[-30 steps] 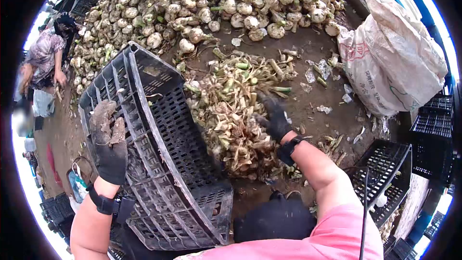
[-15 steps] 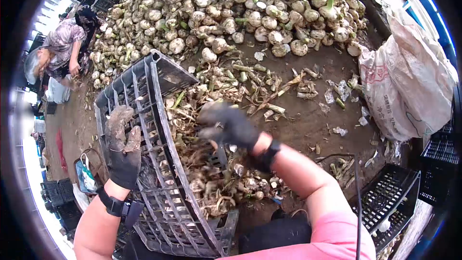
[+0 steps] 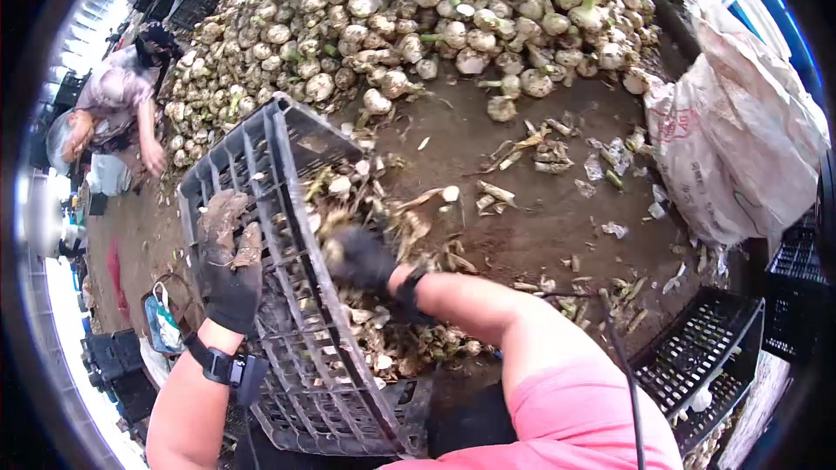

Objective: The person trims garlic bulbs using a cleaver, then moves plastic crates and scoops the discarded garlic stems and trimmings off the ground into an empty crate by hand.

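A black plastic crate stands tipped on its side, its mouth turned right toward a heap of garlic stalk trimmings and roots. My left hand, in a dark glove caked with soil, grips the crate's slatted outer side, the fingers bent against it. My right hand, also gloved, is low among the trimmings by the crate's rim. Motion smears its fingers, and whether it holds any scraps is hidden. More cut stalks lie on the brown ground to the right.
A large pile of garlic bulbs rises ahead. At the right are a white woven sack and another black crate. A person sits at the left beside the pile. A basket stands on the ground at left.
My right hand has swept left and down to the crate's rim. Trimmings have shifted toward the crate, baring ground in the middle. My left hand stays on the crate.
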Tool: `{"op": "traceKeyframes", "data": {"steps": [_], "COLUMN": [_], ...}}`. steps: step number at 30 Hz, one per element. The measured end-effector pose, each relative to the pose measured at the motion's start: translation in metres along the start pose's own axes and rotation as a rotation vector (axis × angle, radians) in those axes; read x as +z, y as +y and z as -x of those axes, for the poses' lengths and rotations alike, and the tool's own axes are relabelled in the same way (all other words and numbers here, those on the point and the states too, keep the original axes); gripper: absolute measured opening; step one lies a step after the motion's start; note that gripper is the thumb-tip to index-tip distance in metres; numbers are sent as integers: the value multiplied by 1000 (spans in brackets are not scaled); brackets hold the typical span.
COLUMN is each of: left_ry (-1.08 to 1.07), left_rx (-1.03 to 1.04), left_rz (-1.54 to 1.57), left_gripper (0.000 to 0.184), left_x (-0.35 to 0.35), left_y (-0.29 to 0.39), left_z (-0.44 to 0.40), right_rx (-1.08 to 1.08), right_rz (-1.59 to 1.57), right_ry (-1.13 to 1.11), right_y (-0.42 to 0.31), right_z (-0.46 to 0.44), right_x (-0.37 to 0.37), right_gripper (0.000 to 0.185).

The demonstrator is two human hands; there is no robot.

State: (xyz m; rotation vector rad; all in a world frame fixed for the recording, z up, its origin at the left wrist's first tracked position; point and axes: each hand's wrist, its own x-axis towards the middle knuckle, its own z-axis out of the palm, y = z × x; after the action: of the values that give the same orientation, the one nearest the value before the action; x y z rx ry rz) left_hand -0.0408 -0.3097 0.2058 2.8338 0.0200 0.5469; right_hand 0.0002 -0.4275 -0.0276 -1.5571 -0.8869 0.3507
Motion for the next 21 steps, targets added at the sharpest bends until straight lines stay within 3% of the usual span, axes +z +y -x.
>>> {"op": "traceKeyframes", "data": {"steps": [1, 3, 5, 6, 7, 8, 9, 10, 11, 12, 13, 14, 15, 18, 19, 21], "left_ry": [-30, 3, -17, -44, -51, -51, -52, -40, -20, -31, -40, -82, -91, -114, -104, -122], "left_rx": [38, 81, -7, -33, -28, -20, -10, -27, -40, -59, -80, 2, 34, -16, -64, -124], "left_rz": [-69, 13, 140, 94, 106, 109, 113, 167, 202, 155, 108, -20, -36, 13, 96, 221], "left_gripper": [30, 31, 31, 33, 33, 33, 33, 33, 33, 33, 33, 33, 33, 35, 36, 38], "left_x": [-1, 1, 2, 0, -2, 0, 3, 5, 8, 8, 7, 5, 3, 1, 1, 3], "left_y": [-6, -26, -34, -23, -24, -30, -36, -40, -41, -40, -40, -55, -55, -61, -42, -45], "left_z": [1, 10, 12, 11, 11, 11, 11, 11, 12, 12, 13, 11, 11, 13, 13, 15], "right_rx": [34, -45, 51, -82, 101, -34, -73, 10, 209, 263, 505, 728, 800, 646, 360, -49], "right_rz": [135, 68, -227, -118, -63, 25, 554, 815, 922, 1293, 1368, 1279, 1205, 920, 682, 426], "right_ry": [-12, -251, -546, -376, -147, 130, 443, 576, 543, 848, 929, 835, 776, 375, 374, 490], "right_y": [-38, -43, -54, -44, -70, -22, -33, -17, -23, 33, 40, 37, 41, 47, 70, 15], "right_z": [30, 26, 8, 9, 20, 26, 52, 75, 104, 141, 164, 169, 168, 131, 135, 143], "right_x": [13, 9, -60, -96, -154, -191, -253, -307, -359, -395, -413, -408, -399, -317, -284, -255], "right_gripper": [62, 68, 70, 64, 49, 52, 35, 36, 36, 39, 42, 44, 42, 37, 36, 38]}}
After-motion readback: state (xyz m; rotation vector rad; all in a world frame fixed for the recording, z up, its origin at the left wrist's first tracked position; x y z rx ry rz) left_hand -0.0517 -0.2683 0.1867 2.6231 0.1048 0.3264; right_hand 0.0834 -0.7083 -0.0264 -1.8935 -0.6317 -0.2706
